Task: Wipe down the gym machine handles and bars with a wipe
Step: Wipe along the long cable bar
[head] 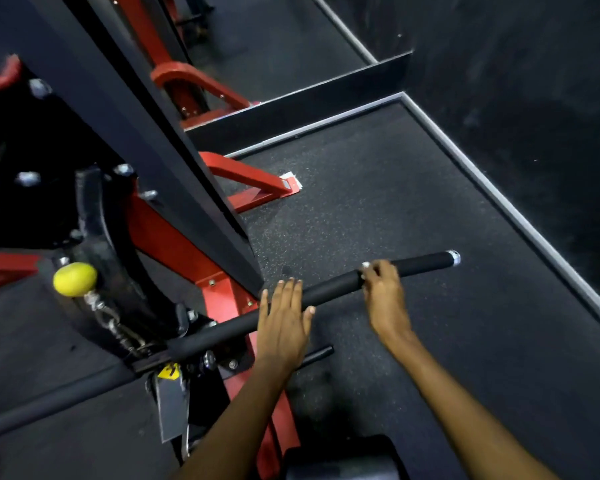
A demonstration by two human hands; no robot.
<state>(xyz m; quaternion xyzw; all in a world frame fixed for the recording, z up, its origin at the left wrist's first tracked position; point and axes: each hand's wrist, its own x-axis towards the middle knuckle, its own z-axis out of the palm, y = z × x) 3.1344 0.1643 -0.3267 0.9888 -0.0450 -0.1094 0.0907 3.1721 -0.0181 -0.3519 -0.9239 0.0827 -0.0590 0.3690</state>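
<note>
White wipe (365, 266) peeks from the curled fingers of the right hand (381, 289), which grips the black foam-covered bar (329, 289) partway along. From there the bar's long axis runs up-right to its chrome end cap (453, 257), unwiped ground by my judgement. Further down the bar, the left hand (284, 317) rests flat, fingers straight, steadying it

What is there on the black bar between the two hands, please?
Only a bare stretch of the padded black bar shows between the left hand and the right hand, in the head view.
</note>
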